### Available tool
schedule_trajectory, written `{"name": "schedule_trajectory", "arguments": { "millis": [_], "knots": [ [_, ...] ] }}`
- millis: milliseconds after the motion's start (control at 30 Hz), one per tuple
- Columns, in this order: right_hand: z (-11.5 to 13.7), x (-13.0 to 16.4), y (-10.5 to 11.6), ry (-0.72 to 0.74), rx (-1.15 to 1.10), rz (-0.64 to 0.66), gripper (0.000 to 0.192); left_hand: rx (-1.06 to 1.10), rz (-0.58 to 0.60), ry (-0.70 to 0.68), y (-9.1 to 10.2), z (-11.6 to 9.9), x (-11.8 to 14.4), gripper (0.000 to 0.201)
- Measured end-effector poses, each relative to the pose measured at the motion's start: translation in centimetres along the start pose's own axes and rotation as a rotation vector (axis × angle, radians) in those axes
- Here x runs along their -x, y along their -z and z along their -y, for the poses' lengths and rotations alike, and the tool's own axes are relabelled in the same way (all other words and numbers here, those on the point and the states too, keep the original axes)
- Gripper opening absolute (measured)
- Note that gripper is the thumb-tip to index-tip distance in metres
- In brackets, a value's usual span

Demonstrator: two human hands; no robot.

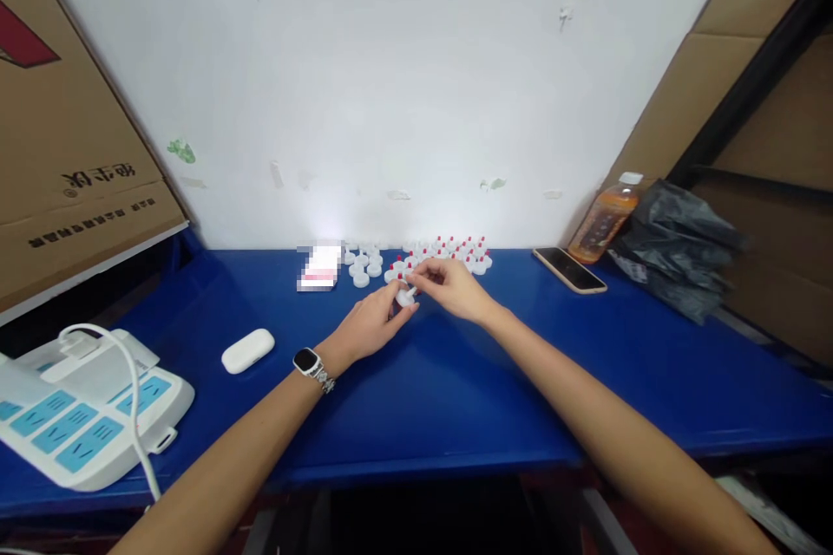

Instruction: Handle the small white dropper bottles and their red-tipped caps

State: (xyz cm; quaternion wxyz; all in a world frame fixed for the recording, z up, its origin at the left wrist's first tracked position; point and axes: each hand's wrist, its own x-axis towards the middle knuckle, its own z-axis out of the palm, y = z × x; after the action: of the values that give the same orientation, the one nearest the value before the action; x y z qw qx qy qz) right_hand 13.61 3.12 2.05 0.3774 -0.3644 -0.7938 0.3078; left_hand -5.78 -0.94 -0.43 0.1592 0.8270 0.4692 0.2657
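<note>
My left hand (pixel 374 321) is closed round the rim of a white nozzle cap (pixel 404 299), a round cap with a narrow white spout, tilted and held just above the table. At the top of the spout, my right hand (pixel 455 288) has thumb and fingers pinched together; the fingertips hide any small piece between them. Just beyond both hands stand several white caps with red tips (pixel 480 266), partly covered by the right hand. Several plain white caps (pixel 361 279) lie to their left, near the wall.
The blue table (pixel 429 416) meets a white wall. On the left are a power strip (pixel 97 425) with a white cable, a white oval case (pixel 248 351) and a pixelated item (pixel 320 267). A phone (pixel 569 270), a drink bottle (pixel 604 221) and a black plastic bag (pixel 677 243) are on the right.
</note>
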Motion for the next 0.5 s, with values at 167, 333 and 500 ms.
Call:
{"name": "schedule_trajectory", "arguments": {
  "millis": [167, 333, 500],
  "knots": [
    [-1.3, 0.6, 0.7, 0.118, 0.429, -0.042, 0.019, -0.145, 0.036, -0.006, -0.1, 0.2, 0.2, 0.027],
    [-2.0, 0.7, -0.1, 0.109, 0.718, 0.08, 0.013, -0.147, 0.072, 0.014, 0.1, 0.3, 0.1, 0.032],
    [-2.7, 0.3, -0.4, 0.104, 0.745, 0.086, 0.011, -0.077, 0.086, 0.028, 0.2, 0.5, -0.1, 0.035]
  ]
}}
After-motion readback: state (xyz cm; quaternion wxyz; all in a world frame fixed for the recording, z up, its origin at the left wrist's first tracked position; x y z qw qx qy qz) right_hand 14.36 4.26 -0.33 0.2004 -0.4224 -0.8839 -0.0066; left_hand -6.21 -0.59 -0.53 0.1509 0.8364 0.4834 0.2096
